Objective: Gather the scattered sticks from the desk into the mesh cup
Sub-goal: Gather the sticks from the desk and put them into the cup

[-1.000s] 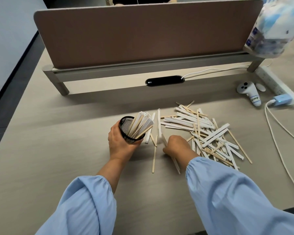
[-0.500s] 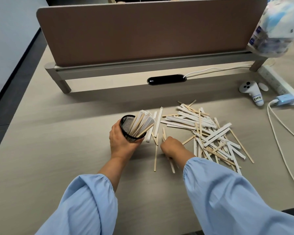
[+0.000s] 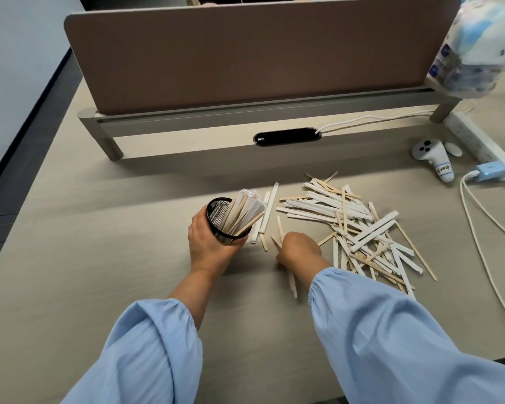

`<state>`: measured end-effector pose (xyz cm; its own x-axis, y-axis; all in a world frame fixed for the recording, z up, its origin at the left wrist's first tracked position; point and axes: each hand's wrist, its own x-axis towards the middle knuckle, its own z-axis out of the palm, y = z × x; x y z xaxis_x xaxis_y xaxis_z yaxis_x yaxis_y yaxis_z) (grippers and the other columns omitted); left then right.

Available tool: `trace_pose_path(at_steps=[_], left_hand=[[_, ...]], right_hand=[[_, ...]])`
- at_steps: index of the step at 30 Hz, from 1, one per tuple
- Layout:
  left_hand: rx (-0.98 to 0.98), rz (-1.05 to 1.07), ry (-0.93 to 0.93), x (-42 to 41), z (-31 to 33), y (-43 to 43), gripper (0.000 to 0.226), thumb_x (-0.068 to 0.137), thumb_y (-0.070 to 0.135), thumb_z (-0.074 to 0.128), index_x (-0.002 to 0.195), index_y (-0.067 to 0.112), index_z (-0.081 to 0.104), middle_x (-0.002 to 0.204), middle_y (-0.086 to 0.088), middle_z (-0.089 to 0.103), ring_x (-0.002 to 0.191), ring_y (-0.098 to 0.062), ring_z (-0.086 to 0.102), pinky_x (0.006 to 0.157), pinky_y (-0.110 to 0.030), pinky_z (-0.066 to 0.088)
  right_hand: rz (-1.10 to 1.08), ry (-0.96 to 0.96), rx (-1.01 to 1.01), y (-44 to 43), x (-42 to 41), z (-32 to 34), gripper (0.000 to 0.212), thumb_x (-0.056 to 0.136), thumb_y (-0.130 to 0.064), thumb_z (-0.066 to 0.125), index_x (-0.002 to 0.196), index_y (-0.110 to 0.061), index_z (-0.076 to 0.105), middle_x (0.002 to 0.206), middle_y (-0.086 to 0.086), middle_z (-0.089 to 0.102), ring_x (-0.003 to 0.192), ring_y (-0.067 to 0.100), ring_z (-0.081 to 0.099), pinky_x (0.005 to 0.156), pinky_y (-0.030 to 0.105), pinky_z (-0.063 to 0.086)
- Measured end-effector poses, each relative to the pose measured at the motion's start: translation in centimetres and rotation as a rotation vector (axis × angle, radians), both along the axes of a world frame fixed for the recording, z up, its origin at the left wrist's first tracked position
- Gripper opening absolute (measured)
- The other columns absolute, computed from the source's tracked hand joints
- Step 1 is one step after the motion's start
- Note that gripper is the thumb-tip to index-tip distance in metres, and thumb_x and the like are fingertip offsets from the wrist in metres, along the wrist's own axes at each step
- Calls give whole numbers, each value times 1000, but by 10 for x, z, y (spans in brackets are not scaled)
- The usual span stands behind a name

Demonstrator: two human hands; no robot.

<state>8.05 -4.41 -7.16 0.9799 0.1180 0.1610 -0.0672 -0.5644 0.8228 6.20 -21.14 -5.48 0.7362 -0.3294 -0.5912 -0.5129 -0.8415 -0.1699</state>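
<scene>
A black mesh cup (image 3: 220,221) is tilted to the right and holds several wooden and white-wrapped sticks. My left hand (image 3: 207,244) grips it from below. A large scattered pile of sticks (image 3: 350,225) lies on the desk to the right. A few loose sticks (image 3: 267,211) lie just right of the cup. My right hand (image 3: 299,250) is curled, palm down, on the desk between cup and pile, closed over wooden sticks whose ends show above and below the fist.
A brown divider panel (image 3: 245,53) on a grey rail stands across the back. At the right are a white controller (image 3: 438,160), a power strip (image 3: 478,144) with a blue charger (image 3: 491,172), trailing white cables (image 3: 478,237) and a plastic bag (image 3: 484,45).
My right hand has slid left from the pile's edge toward the cup, dragging wooden sticks along. The long stick that lay left of the hand is gone from there. The cup stays tilted in my left hand.
</scene>
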Motion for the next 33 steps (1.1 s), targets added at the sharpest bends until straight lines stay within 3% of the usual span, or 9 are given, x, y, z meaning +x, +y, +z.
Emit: trace_pose_path(at_steps=[7,14,19,23,26,30,33], left_hand=[[-25,-5,9,6,1,-7,90,49,26,89,125,8,45,121,-11,52,114,-27,47,101,-47,39],[-30,-1,22,15,0,-8,89,48,25,89,125,10,46,121,-9,52,114,-26,47,101,-47,39],[-31,7,14,22,1,-8,89,49,23,89,125,8,45,122,-11,52,115,-28,46,101,-47,39],[-43,26,16,31,1,-5,88,49,22,89,125,9,46,122,-11,52,115,-28,47,101,-47,39],[-50,36,21,39,1,-2,89,49,23,89,126,9,45,122,-11,52,116,-27,47,101,-47,39],[-48,51,11,49,4,6,88,49,24,89,125,10,47,120,-9,53,113,-26,47,100,-46,40],[-28,35,-10,55,7,12,88,49,24,89,124,9,47,119,-10,54,112,-28,48,100,-45,40]], right_hand=[[-50,-129,-30,-11,2,-1,25,88,-4,54,112,-7,60,119,12,62,108,31,59,84,31,47],[-53,-91,6,-12,12,-4,27,89,-3,49,114,-5,59,122,13,60,113,32,57,91,33,47],[-100,-113,57,-6,21,-8,35,93,-5,38,126,-3,48,132,16,52,122,34,50,96,38,43],[-257,-175,177,-7,31,-6,34,92,-6,34,126,-3,40,127,19,55,115,38,54,93,39,44],[-254,-212,195,-3,44,-4,40,93,-6,31,132,-4,34,129,19,54,117,37,53,96,40,43],[-168,-249,153,5,65,-5,31,91,-1,33,120,-2,43,122,19,57,111,36,55,88,37,44],[-148,-247,147,14,82,-8,27,94,-13,43,118,-2,47,125,19,54,115,36,53,89,38,44]])
